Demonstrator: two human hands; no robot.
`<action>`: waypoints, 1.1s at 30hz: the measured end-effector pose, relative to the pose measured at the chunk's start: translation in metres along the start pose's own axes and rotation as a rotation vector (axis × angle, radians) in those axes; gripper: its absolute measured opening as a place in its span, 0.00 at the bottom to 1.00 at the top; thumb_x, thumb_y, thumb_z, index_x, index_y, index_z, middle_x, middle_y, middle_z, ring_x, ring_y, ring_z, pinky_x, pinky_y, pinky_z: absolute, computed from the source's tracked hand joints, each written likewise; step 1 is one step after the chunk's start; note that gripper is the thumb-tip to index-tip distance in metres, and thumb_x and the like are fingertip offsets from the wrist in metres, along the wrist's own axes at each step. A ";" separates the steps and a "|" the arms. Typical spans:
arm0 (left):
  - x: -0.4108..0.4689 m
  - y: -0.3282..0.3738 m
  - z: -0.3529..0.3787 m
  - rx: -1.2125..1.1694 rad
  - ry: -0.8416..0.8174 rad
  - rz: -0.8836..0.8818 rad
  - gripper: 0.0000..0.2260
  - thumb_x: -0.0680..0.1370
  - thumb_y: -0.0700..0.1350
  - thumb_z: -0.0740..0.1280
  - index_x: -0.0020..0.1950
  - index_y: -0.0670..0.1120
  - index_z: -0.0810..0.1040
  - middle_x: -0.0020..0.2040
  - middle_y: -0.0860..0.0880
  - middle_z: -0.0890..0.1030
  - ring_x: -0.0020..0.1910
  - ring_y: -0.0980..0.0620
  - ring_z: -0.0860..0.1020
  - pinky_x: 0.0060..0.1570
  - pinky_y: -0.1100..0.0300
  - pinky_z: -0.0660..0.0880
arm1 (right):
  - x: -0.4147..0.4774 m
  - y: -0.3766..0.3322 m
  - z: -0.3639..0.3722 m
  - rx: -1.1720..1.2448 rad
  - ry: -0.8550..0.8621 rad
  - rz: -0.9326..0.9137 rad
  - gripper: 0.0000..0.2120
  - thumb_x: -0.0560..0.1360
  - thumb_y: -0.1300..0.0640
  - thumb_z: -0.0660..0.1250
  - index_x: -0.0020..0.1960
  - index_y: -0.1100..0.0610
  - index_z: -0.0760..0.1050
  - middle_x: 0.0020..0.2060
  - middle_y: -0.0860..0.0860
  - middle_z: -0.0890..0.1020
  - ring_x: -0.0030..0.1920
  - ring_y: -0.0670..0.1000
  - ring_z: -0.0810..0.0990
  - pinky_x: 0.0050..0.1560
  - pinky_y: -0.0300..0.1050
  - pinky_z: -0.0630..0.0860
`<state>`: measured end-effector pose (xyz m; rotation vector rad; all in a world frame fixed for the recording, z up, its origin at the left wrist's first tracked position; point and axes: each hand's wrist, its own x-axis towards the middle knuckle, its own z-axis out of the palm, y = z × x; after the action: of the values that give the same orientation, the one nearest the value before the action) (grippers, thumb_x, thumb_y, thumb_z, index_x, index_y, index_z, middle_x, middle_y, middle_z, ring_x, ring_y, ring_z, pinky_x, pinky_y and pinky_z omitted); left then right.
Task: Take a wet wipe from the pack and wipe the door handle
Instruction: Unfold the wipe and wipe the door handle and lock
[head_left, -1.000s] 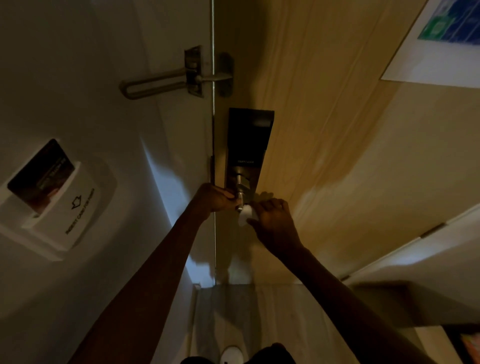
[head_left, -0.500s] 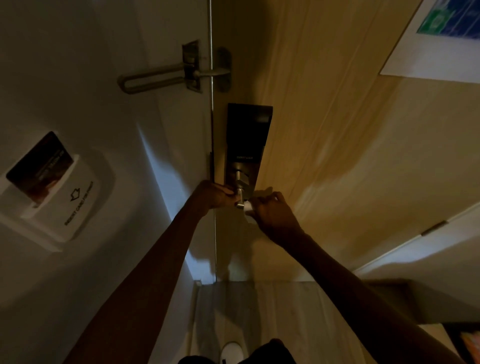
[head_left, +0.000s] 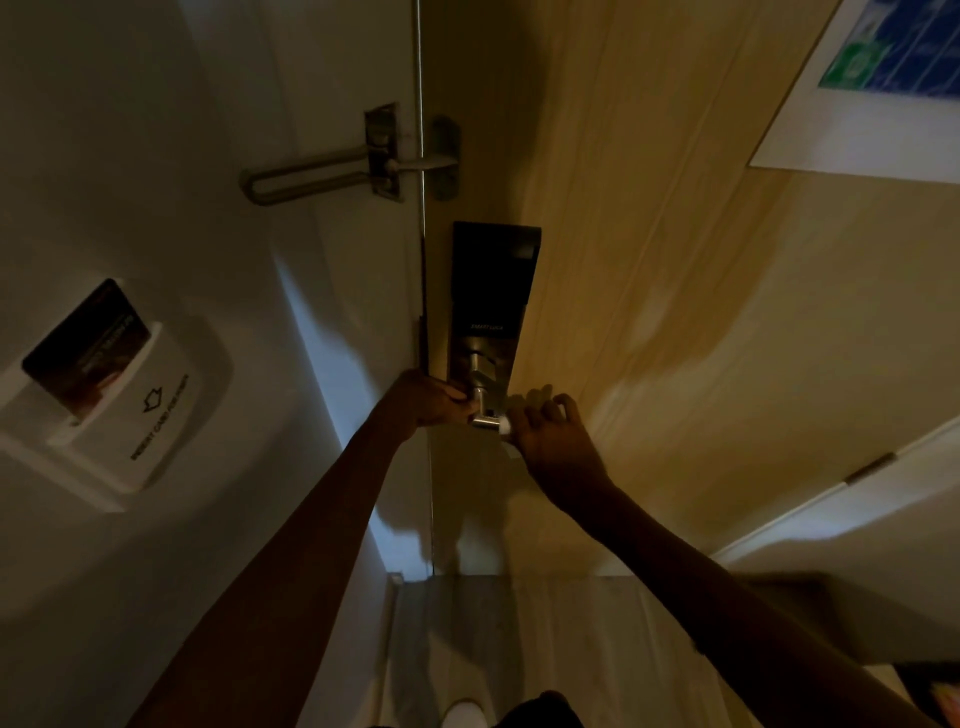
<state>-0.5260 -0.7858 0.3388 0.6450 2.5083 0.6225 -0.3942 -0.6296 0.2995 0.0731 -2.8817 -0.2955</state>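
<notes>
Fingers, right: my right hand (head_left: 545, 441) has its fingers (head_left: 540, 402) curled around a white wet wipe (head_left: 505, 425), pinching it against the free end of the door handle (head_left: 483, 410).
Fingers, left: my left hand (head_left: 428, 400) is closed at the handle's stem, thumb side against the metal; what the fingertips do behind the lever I cannot tell.
Wet wipe: only a small white patch shows between my right hand and the lever tip, touching both.
Door handle: a silver lever on the lower part of a black lock plate (head_left: 491, 296), mounted on the wooden door (head_left: 649, 260).
Pack: I see none in view.
Above the lock: a metal swing latch (head_left: 358, 163) spans the gap between frame and door.
Left wall: a white card holder (head_left: 130, 410) with a dark card (head_left: 85, 345) standing in its slot, well apart from my hands.
Upper right: a white notice with blue and green print (head_left: 883, 83) on the door.
Lighting: dim, so fine detail is lost.
</notes>
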 end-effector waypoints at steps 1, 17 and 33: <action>-0.001 0.000 0.000 0.000 0.000 0.003 0.18 0.76 0.57 0.65 0.58 0.46 0.81 0.55 0.45 0.83 0.59 0.49 0.78 0.61 0.58 0.72 | 0.000 0.002 0.000 -0.002 0.005 -0.011 0.17 0.80 0.53 0.58 0.59 0.66 0.72 0.49 0.64 0.78 0.51 0.65 0.76 0.57 0.61 0.66; -0.003 0.005 0.001 0.043 -0.009 0.023 0.18 0.78 0.55 0.61 0.60 0.45 0.79 0.57 0.48 0.82 0.61 0.51 0.76 0.59 0.65 0.67 | 0.010 -0.013 0.000 0.145 0.057 -0.015 0.17 0.77 0.55 0.62 0.60 0.66 0.73 0.46 0.63 0.80 0.48 0.65 0.78 0.53 0.58 0.70; -0.004 0.003 0.004 -0.218 0.044 -0.044 0.16 0.78 0.56 0.60 0.48 0.46 0.80 0.47 0.46 0.84 0.48 0.51 0.78 0.49 0.61 0.71 | 0.009 -0.010 -0.004 0.181 0.060 -0.026 0.16 0.78 0.52 0.57 0.56 0.62 0.74 0.46 0.61 0.80 0.47 0.63 0.78 0.53 0.58 0.71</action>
<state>-0.5200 -0.7840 0.3388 0.4993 2.4414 0.8868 -0.4015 -0.6412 0.3030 0.1488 -2.8426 -0.0351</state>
